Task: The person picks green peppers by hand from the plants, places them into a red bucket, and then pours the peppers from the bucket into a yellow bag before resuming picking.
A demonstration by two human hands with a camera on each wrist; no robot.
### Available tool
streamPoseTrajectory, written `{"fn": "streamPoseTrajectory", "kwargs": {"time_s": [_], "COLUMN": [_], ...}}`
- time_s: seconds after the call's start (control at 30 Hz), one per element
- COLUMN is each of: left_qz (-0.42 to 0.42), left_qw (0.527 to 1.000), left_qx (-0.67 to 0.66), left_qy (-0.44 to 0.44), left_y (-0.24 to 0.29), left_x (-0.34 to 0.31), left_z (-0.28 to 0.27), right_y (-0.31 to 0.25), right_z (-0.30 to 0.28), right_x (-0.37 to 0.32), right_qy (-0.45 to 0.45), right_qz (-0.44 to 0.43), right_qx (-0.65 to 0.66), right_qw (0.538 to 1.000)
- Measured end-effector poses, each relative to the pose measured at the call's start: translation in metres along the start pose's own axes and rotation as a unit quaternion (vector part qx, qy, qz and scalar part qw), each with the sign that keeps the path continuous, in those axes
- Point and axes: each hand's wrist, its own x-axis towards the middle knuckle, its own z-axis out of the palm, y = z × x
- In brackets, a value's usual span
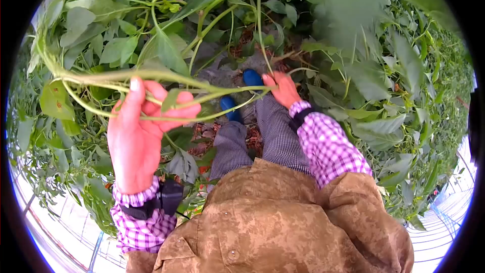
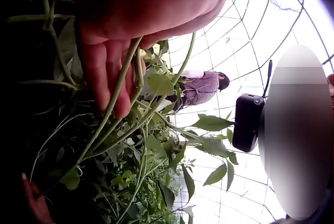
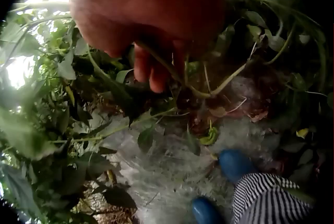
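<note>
Long green stems [image 1: 230,90] stretch between the two hands in the head view. The left hand [image 1: 135,134], palm up, has its bent fingers and thumb around them; a small leaf lies across its fingers. From the left wrist, several stems [image 2: 110,101] cross the fingers of that hand [image 2: 151,13]. The right hand [image 1: 284,91] pinches the other end of the stems, above a blue shoe. In the right wrist view, a brownish-green stem [image 3: 225,85] passes under the right hand [image 3: 151,18], whose fingers bend down; its thumb is hidden.
Dense leafy plants [image 1: 399,86] surround the person on both sides. Blue shoes [image 3: 236,165] stand on pale sheeting [image 3: 162,166] among dry leaves. The left wrist view shows wire netting [image 2: 245,31], another person in a striped top [image 2: 201,88] and a black device [image 2: 247,122].
</note>
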Motion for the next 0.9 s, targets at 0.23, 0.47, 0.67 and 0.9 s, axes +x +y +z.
{"fn": "streamPoseTrajectory", "kwargs": {"time_s": [0.23,0.47,0.67,0.9], "left_qz": [0.045,0.121,0.252,0.316], "left_qw": [0.998,0.963,0.913,0.906], "left_qx": [-0.034,-0.161,-0.196,0.055], "left_qy": [-0.026,-0.179,-0.254,-0.276], "left_y": [0.010,0.032,0.075,0.082], "left_x": [0.009,0.013,-0.016,-0.051], "left_z": [-0.007,-0.024,-0.028,-0.035], "right_y": [-0.040,-0.113,-0.160,-0.163], "right_z": [-0.084,-0.153,-0.198,-0.473], "right_x": [-0.117,-0.153,-0.122,-0.122], "right_qy": [0.056,0.040,0.108,0.230], "right_qz": [0.233,0.188,0.025,-0.175], "right_qx": [0.222,0.240,0.498,0.704], "right_qw": [0.945,0.952,0.860,0.649]}}
